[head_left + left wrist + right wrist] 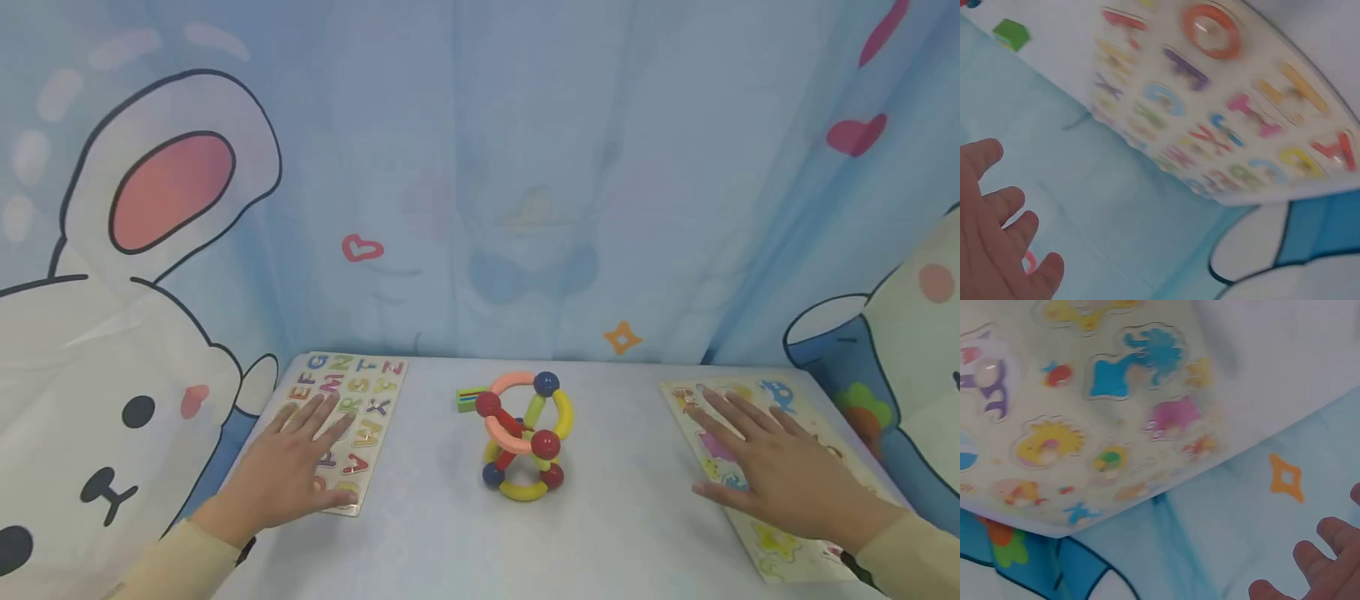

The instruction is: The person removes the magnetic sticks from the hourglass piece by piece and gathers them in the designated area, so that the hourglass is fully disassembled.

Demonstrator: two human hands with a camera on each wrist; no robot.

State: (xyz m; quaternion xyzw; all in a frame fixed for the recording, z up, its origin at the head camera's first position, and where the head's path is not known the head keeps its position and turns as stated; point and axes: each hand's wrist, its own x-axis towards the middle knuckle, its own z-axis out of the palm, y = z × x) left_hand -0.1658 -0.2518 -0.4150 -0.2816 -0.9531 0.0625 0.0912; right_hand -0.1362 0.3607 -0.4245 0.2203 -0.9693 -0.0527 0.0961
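Note:
My left hand (288,467), fingers spread, is over a wooden alphabet puzzle board (383,385) with coloured letters. In the left wrist view the board (1210,106) appears apart from the fingers. On the other side my right hand (787,471) is likewise spread out above a sea-animal puzzle board (750,533), partly hiding it. The right wrist view shows that board's (1097,412) colourful creatures, with the fingertips (1310,559) away from it. Neither hand holds anything. Between them stands a toy frame of balls and curved rods (545,444), touched by neither hand.
A small green block (468,402) with coloured stripes sits just behind the ball-and-rod frame's left side. Everything lies on a white table (427,533). A blue curtain (525,167) printed with cartoon animals hangs along the back and sides.

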